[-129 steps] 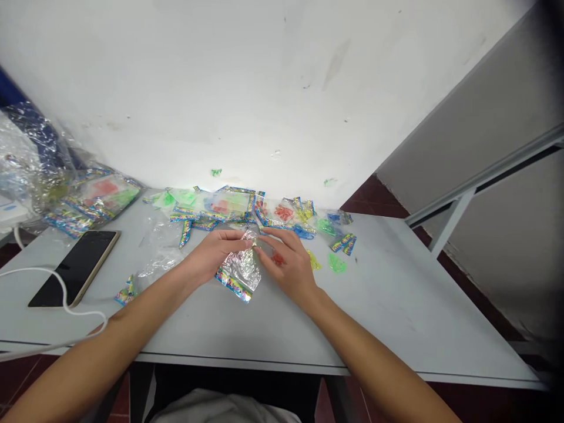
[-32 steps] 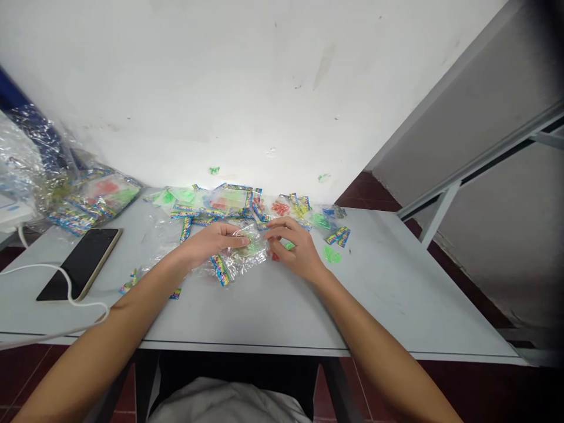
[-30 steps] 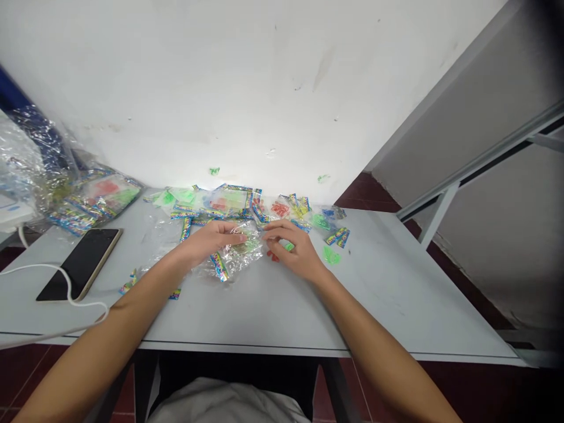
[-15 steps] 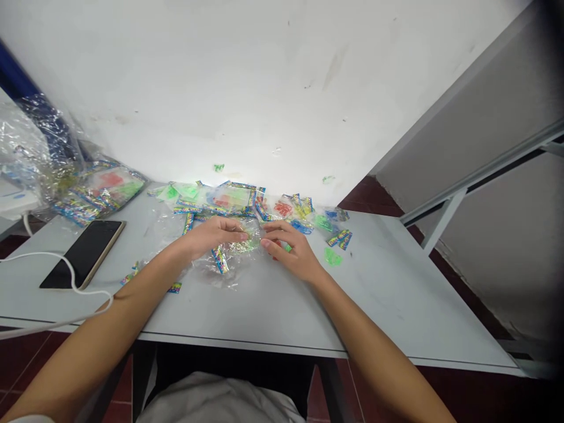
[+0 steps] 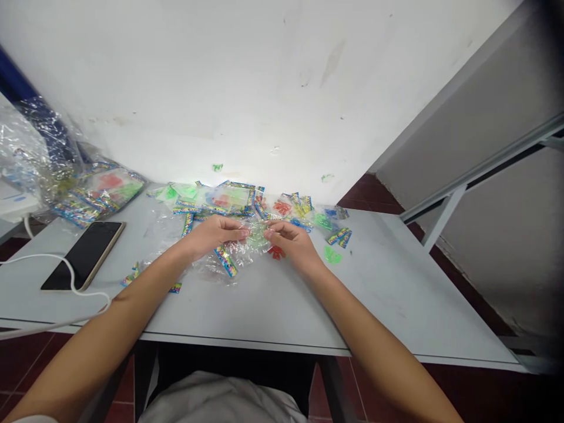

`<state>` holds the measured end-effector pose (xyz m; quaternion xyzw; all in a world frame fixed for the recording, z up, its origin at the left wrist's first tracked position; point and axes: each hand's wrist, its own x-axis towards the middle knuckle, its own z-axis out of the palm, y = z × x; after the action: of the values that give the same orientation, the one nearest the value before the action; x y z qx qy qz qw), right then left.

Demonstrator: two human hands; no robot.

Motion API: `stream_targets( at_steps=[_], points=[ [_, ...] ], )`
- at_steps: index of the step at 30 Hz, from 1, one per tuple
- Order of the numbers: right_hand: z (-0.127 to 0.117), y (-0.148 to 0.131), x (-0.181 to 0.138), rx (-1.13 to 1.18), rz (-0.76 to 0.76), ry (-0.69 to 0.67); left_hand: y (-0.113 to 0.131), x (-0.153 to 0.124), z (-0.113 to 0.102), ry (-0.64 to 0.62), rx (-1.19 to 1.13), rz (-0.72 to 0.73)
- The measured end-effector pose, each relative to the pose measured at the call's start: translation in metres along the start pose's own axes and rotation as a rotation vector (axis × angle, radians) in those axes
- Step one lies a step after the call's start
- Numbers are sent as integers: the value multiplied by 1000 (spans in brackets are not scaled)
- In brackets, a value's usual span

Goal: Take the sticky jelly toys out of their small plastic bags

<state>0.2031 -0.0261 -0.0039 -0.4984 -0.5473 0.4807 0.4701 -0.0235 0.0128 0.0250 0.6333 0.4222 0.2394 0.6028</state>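
Note:
My left hand (image 5: 210, 234) and my right hand (image 5: 291, 243) meet over the grey table (image 5: 273, 305), both pinched on a small clear plastic packet (image 5: 240, 249) with a colourful printed strip. Something green and yellowish shows inside the packet between my fingertips. A small red piece (image 5: 277, 252) lies on the table just under my right hand. A green piece (image 5: 333, 255) lies to the right of that hand.
Several more packets and loose coloured pieces (image 5: 247, 202) lie in a row along the wall. A pile of packets in crinkled clear wrap (image 5: 79, 191) sits at the far left. A black phone (image 5: 83, 254) with a white cable (image 5: 61, 288) lies at left.
The packet was turned and crumpled between my hands, its printed strip swinging lower left. My right hand lifted off the red piece, which now shows beside it.

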Motion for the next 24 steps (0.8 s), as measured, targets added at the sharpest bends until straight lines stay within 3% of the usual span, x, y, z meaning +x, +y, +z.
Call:
stream_targets(
  at_steps=[6, 11, 15, 19, 24],
  points=[
    [-10, -13, 4, 307, -106, 213, 8, -2, -2, 102, -44, -27],
    [-24, -25, 6, 391, -16, 303, 13, -7, -18, 123, -2, 1],
    [-27, -23, 6, 350, 123, 260, 14, -13, -32, -7, 100, -17],
    [-23, -23, 4, 341, 169, 196, 14, -17, -33, -135, 219, -16],
    [-21, -24, 2, 338, 183, 166, 20, -18, -30, -92, 223, -12]
  ],
)
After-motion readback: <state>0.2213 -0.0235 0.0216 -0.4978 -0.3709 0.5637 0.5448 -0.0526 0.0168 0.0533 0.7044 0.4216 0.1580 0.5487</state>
